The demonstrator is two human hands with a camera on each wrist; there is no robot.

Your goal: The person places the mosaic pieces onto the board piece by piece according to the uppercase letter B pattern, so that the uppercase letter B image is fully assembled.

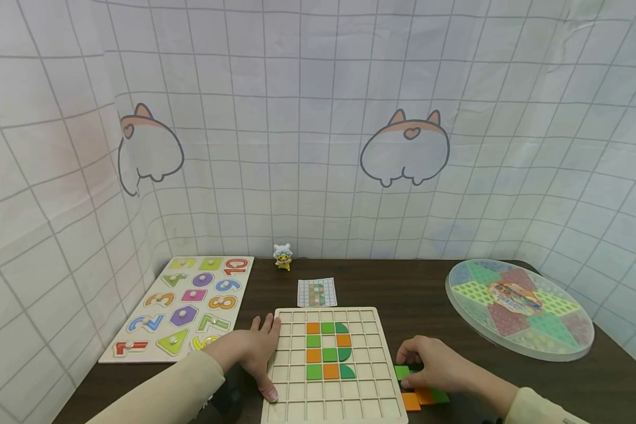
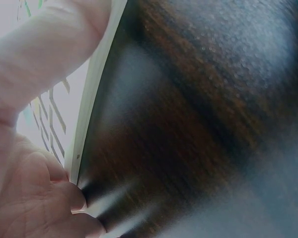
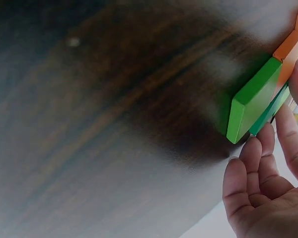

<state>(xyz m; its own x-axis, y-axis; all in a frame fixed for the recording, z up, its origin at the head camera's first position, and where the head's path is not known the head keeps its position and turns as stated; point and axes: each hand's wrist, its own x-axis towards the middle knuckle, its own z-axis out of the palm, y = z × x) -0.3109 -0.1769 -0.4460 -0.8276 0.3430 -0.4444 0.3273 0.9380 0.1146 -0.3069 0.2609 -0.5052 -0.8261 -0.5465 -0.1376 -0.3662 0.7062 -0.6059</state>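
Our left hand (image 1: 255, 348) rests, fingers spread, against the grid board (image 1: 370, 371); just right of it, our right hand (image 1: 436, 363) seemingly pinches a green square tile (image 1: 401, 371).

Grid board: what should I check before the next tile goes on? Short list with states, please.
1. Left hand on the grid board's left edge: ok.
2. Card uncovered, beyond the board's far edge: ok.
3. Board pattern matches card: cannot tell, the print is too small.
4. Loose tiles near the right hand: ok, by the board's right side.
5. All loose tiles uncovered: not ok, the right hand hides part.
6. Right hand's grip on a tile: cannot tell.
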